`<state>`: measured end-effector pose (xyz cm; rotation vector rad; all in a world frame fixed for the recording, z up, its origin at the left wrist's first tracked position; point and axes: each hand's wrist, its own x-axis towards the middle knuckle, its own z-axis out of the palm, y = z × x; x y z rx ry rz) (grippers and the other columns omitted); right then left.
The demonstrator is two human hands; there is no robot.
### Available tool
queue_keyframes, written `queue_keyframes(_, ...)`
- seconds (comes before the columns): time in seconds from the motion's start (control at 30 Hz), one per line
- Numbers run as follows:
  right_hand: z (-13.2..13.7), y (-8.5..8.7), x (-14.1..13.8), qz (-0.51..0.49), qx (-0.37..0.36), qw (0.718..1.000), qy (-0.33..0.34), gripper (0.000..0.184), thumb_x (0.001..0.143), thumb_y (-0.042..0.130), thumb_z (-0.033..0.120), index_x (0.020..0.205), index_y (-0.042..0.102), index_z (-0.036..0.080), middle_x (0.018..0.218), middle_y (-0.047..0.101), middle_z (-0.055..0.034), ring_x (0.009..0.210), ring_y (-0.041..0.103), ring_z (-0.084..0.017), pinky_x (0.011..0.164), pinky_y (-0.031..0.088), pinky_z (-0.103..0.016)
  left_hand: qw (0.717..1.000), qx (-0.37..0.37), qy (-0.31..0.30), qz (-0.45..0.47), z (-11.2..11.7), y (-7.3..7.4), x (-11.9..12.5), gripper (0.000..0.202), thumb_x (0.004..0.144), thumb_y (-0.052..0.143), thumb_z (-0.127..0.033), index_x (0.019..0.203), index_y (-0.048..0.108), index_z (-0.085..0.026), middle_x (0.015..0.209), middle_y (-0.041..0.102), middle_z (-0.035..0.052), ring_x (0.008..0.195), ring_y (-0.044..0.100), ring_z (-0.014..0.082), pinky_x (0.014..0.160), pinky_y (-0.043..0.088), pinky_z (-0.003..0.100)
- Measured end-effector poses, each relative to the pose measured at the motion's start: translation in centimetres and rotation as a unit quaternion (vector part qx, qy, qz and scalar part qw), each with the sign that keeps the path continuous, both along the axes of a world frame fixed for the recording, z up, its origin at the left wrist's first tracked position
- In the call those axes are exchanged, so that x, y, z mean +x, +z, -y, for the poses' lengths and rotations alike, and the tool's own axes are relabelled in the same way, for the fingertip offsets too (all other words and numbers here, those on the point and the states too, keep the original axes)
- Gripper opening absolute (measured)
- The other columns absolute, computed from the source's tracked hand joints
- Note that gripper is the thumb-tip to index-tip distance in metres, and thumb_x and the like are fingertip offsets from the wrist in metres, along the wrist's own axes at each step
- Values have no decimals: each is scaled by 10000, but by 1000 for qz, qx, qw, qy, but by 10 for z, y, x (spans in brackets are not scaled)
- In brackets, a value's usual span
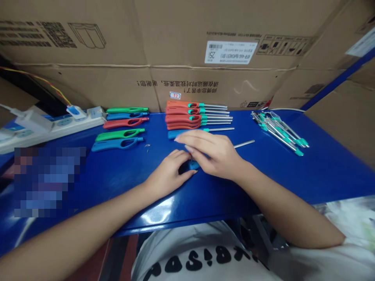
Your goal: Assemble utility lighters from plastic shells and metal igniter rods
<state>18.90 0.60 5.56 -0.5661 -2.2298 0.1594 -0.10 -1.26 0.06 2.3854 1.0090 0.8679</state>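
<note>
Fingers of my left hand (166, 173) wrap round the blue handle of a long-nosed gas lighter (193, 164), low over the table. Its silvery barrel (245, 144) sticks out to the right, beyond my other hand. Above the handle, my right hand (218, 154) is closed with bent fingers. A thin dark piece shows beneath its fingertips, but what it grips is mostly hidden. Just behind lies another blue lighter (174, 134) with a metal barrel, partly covered by the right hand. A few tiny metal pieces (147, 146), probably screws, lie left of my hands.
Several red and orange lighters (183, 121) with barrels are stacked at the back. Green, blue and red barrel-less handles (120, 134) lie left, near a white power strip (63, 123). Loose barrels with teal ends (278, 130) lie right. Cardboard (181, 47) walls the blue table (331, 168).
</note>
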Motion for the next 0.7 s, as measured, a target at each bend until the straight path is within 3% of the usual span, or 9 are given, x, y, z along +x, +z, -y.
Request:
queue_keyframes(0.07,1,0,-1,-30,-47,997,52,403,995,416,92,1306,653,188,1301,704,-89,1246,639,-168,1008,546,-304,1000,-8,-5,11,0,0,0,178,912,675,-203,1085,647,-174,1096,721,89,1080,661,278,945,539,452)
queue_keyframes(0.2,1,3,-3,-65,-105,989,80,393,973,448,68,1232,709,207,1096,770,-51,1038,716,-136,935,569,-269,1000,-2,-5,20,1,-1,1,167,912,665,-186,1077,639,-184,1098,715,77,1092,656,266,963,541,448)
queue_keyframes(0.4,-1,10,2,-59,-89,993,47,228,974,558,124,1083,748,189,1019,780,-44,937,722,-137,870,556,-239,1000,10,16,-7,5,-3,4,215,904,692,-204,1110,635,-182,1122,700,89,1094,637,279,952,557,457)
queue_keyframes(0.53,6,14,2,-17,-84,995,53,228,974,547,119,1068,741,194,1018,766,-47,914,710,-144,834,546,-251,1000,2,11,12,5,-8,7,225,911,664,-191,1134,636,-176,1175,693,109,1157,632,295,990,546,493)
queue_keyframes(0.7,12,12,-5,-13,-50,998,28,176,1000,576,247,991,741,185,905,725,-51,816,674,-136,730,528,-236,999,-11,11,30,2,-9,9,240,923,644,-221,1158,626,-175,1147,699,106,1088,668,277,939,573,470)
